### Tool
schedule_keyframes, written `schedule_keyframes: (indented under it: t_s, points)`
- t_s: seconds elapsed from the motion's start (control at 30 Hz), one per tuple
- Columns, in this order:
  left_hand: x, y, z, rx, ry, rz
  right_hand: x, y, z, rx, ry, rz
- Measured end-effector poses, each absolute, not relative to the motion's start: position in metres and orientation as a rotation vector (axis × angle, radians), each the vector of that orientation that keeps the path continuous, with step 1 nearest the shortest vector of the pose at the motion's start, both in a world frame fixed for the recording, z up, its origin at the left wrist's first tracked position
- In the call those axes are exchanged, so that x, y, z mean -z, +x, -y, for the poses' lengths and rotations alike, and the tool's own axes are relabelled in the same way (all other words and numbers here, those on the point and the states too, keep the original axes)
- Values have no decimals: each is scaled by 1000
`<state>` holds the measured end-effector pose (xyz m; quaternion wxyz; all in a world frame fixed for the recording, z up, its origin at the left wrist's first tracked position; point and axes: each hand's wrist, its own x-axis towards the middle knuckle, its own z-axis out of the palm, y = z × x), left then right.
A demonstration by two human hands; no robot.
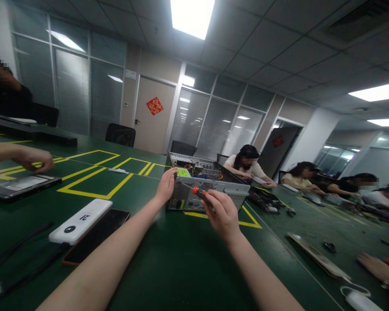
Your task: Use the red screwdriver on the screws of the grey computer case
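An opened desktop computer case (pixel 233 190) sits on the green table, its rear panel facing me and its inner cables and parts exposed at the top. My left hand (pixel 166 186) grips the case's upper left corner, by a power supply with a yellow-green label (pixel 183 172). Held in my right hand (pixel 224 212) is a screwdriver (pixel 199 192) with a red and black handle. Its thin shaft points left toward the rear panel; I cannot make out whether the tip touches a screw.
Left of my arm lie a white power bank (pixel 84 220) and a dark phone (pixel 99 235). Another person's hand (pixel 35 160) hovers over a flat metal-and-black device (pixel 22 185). Dark parts (pixel 267 201) lie right of the case. Several people sit along the table, and one's hand (pixel 376 265) rests at right.
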<state>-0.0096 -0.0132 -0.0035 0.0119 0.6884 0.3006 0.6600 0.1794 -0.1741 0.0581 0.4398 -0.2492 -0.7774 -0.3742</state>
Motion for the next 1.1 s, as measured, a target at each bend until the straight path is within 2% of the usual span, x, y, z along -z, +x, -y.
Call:
schedule_keyframes:
  t_s: [0.43,0.7,1.1]
  points:
    - [3,-9,14,-2050,2125,-943,-54,178,173,943,-642,1964]
    - [3,-9,14,-2087,2113,-902,-54,147,203,1025,-761,2199]
    - [3,-8,13,-2059,2112,-931,-68,137,221,891,-1560,1947]
